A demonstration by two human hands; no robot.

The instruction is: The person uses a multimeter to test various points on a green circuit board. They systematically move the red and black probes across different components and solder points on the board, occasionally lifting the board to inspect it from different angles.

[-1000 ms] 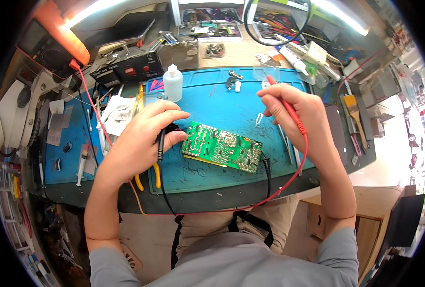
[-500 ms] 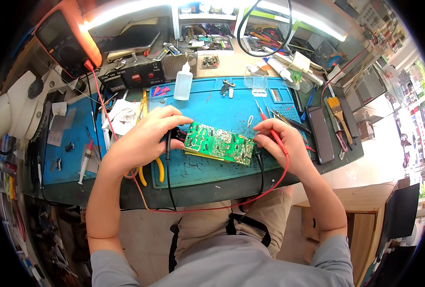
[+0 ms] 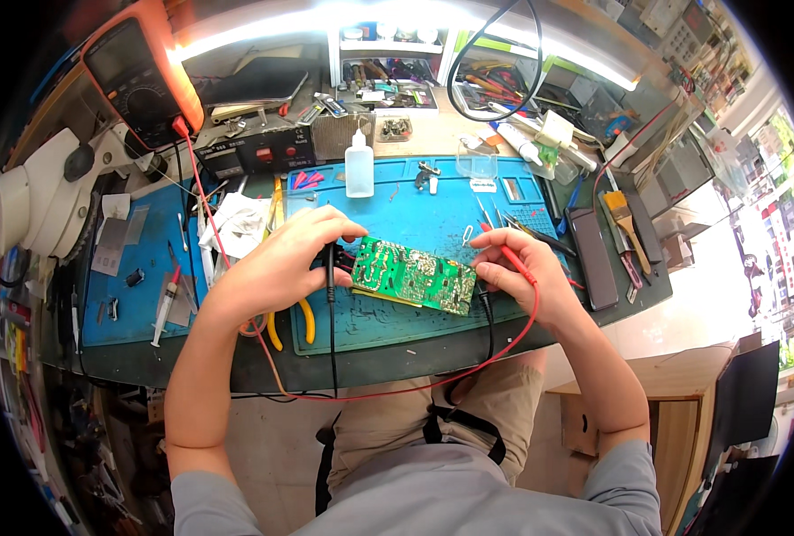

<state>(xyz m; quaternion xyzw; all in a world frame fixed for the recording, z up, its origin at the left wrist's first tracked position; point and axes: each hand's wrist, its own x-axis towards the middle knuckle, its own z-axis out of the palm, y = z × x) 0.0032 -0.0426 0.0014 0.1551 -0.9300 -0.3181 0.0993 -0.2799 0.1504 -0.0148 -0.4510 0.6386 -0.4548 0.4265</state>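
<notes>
A blue rubbery mat (image 3: pixel 397 329) fills the head view's middle, under a green rectangular circuit board (image 3: pixel 415 275). The left hand (image 3: pixel 291 257) grips a slim black plastic probe (image 3: pixel 331 297), fingertips at the board's left end; the right hand (image 3: pixel 546 275) pinches a red plastic probe (image 3: pixel 520 265). The board looks light, stiff, easily scratched; best held by its 2 long edges.

I look through the left one of two wide fisheye cameras worn on the person's head, aimed steeply down and forward over the grey short-sleeved shirt (image 3: pixel 415 487) at the lower edge. My view is upright and close in, with the green rectangular circuit board (image 3: pixel 419 274) near mid-picture, beyond it the flat blue work mat (image 3: pixel 432 214). Up top, the glowing white tube light (image 3: pixel 397 16) curves with the lens toward the dark rim.
</notes>
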